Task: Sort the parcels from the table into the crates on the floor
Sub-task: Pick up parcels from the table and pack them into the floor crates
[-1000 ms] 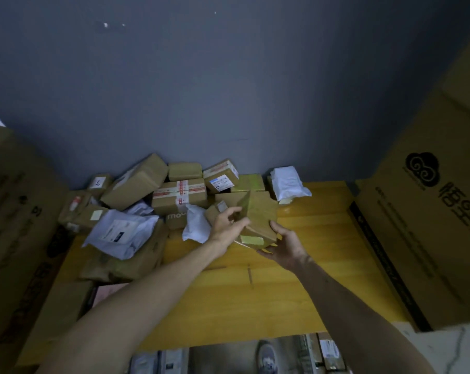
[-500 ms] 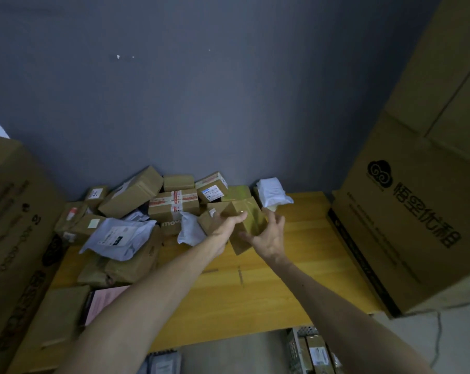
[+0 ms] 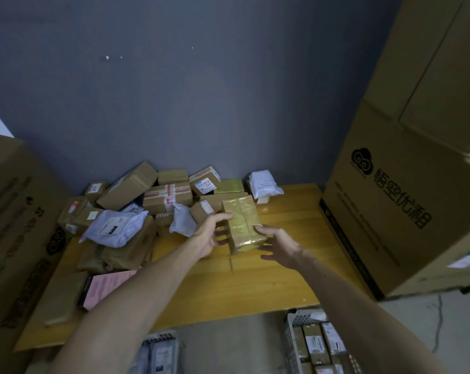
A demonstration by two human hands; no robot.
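The fingers (image 3: 223, 216) of our left hand (image 3: 210, 236) curl round the left side of the taped brown box (image 3: 242, 225). The box is tilted over the middle of the yellow table (image 3: 228, 287), just right of the pile of parcels (image 3: 167, 194). We cannot tell if it touches the table. The fingers (image 3: 262, 228) of our right hand (image 3: 281, 247) are spread and touch its right side. A white crate (image 3: 293, 319) with parcels sits on the floor, near right.

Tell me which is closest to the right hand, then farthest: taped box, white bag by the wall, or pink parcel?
1. taped box: touching the right hand, just left of it.
2. white bag: behind, by the wall.
3. pink parcel: far left on the table.
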